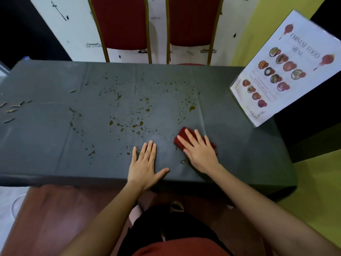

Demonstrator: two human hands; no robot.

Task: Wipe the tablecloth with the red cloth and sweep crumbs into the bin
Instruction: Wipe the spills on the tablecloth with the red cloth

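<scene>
Right hand [200, 154] lies flat, fingers spread, pressing the red cloth [186, 138] onto the dark tablecloth [55, 145] near the table's front edge, right of centre. Left hand [144, 163] rests palm-down just beside it, fingers together and thumb out, holding nothing. Brownish droplets [136, 125] spot the middle of the tablecloth; crumbs [13, 108] (thin, flaky scraps) lie at the left edge. A menu card [284, 71] stands at the right edge. Two red chairs [120, 23] stand behind the far edge.
</scene>
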